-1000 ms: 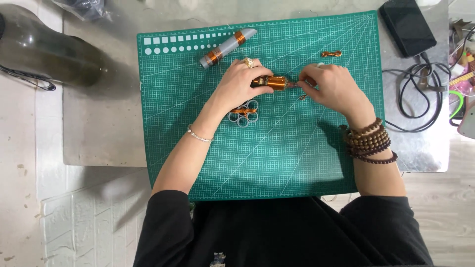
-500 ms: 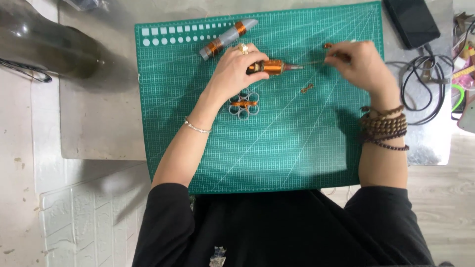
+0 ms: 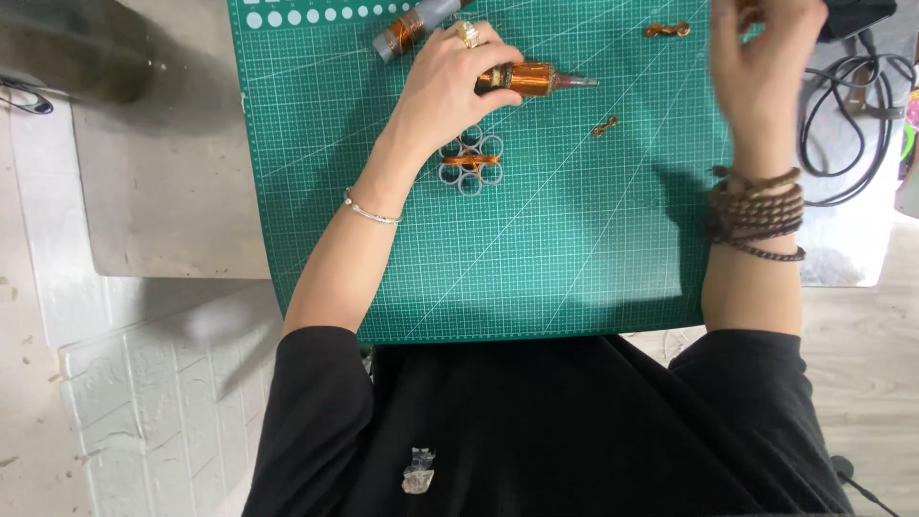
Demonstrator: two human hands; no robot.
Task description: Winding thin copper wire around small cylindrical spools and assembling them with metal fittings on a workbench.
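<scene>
**Copper-wound spool held on the cutting mat**

The left hand is closed round a small spool, a stubby cylinder wrapped in glossy copper-coloured wire with a dull grey, tapering tip that points away from the palm. The spool lies on its side against the green cutting mat, in the mat's upper middle, and a gold ring shows on one finger of that hand.

Just below the spool sits a cluster of small grey rings, arranged like a flower, with a band of the same copper wire across its centre. Beyond the spool, near the mat's top edge, lies a second tube, grey and partly wound in copper. To the far side of the spool rest two little twisted copper pieces, the other higher up.

The right hand is raised over the mat's upper corner, fingers bent; it is blurred, and I cannot tell whether it grips anything. Brown beaded bracelets stack round its wrist. The mat is matte, gridded with fine white lines, on a pale grey tabletop. Black cables coil past the mat's edge.
</scene>
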